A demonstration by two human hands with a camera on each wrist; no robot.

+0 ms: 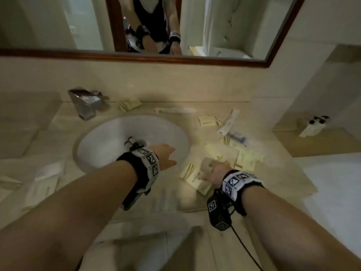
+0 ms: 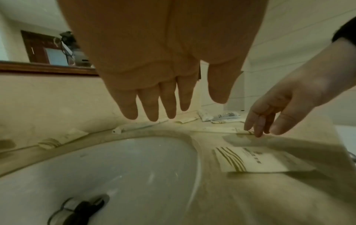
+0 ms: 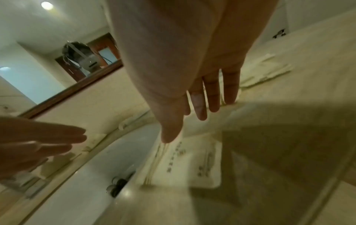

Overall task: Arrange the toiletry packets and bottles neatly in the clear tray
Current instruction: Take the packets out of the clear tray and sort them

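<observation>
Cream toiletry packets lie scattered on the counter right of the sink. One striped packet (image 1: 192,174) (image 2: 256,159) (image 3: 183,161) lies by the basin rim. What looks like the clear tray (image 2: 308,146) (image 3: 279,144) stands just right of it, with pale packets (image 1: 234,157) piled there; blur hides its outline. My right hand (image 1: 212,169) (image 3: 192,121) (image 2: 269,124) hangs with straight fingers, tips down near the tray's edge, holding nothing. My left hand (image 1: 166,155) (image 2: 173,109) hovers flat and empty over the right part of the basin. Small white bottles (image 1: 312,126) with black caps stand on a far right ledge.
The white sink (image 1: 109,137) fills the middle left, with a chrome faucet (image 1: 84,102) behind it. More packets (image 1: 130,104) and a long wrapped item (image 1: 175,110) line the back wall below the mirror (image 1: 234,26). Pale packets (image 1: 45,178) lie left of the sink.
</observation>
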